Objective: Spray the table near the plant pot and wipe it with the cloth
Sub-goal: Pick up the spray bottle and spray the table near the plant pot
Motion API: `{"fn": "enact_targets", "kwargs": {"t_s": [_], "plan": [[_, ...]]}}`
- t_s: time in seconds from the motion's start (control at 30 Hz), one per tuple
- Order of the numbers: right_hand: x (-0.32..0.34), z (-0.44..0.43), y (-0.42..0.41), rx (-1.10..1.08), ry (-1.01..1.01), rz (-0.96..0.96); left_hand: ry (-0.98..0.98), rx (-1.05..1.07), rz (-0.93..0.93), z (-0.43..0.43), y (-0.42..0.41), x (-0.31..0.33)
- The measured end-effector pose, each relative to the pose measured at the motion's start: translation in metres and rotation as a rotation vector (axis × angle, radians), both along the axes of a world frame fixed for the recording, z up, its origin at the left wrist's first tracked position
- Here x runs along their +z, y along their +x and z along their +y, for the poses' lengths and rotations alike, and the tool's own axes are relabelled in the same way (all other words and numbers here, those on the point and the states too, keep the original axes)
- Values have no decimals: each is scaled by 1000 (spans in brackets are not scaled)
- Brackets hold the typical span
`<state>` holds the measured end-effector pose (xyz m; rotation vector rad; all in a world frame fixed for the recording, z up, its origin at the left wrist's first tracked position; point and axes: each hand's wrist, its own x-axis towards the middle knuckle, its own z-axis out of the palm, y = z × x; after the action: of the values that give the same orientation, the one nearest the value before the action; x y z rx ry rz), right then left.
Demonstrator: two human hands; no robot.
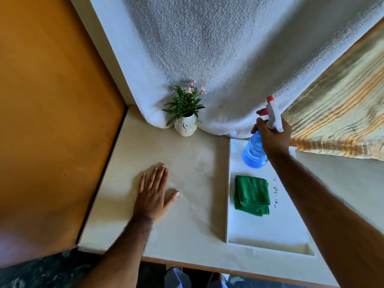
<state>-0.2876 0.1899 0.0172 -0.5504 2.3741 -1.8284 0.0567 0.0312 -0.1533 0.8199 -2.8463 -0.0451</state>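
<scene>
A small white plant pot [185, 126] with green leaves and pink flowers stands at the back of the cream table [187, 215]. My right hand [272, 134] grips the neck of a blue spray bottle [254, 151] with a white and red trigger head, held over the far end of a white tray [268, 242]. A folded green cloth [251, 195] lies in the tray. My left hand [154, 192] rests flat on the table, fingers spread, left of the tray and in front of the pot.
A white textured cloth [218, 59] hangs behind the pot. A striped curtain [336, 113] hangs at the right. An orange wooden panel [52, 100] borders the table on the left. The table's front edge runs along the bottom.
</scene>
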Motion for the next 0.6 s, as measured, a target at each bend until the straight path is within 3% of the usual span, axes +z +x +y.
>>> {"fn": "enact_targets", "kwargs": {"t_s": [0.2,0.37,0.6], "plan": [[33,-38,59,210,-144,-57,-3,7,11,0,1,-1],[-3,-60,114,250,-24,-233,-8,6,44,0,0,-4],[-31,-70,126,278,166,-269,9,7,44,-1,0,-2]]}}
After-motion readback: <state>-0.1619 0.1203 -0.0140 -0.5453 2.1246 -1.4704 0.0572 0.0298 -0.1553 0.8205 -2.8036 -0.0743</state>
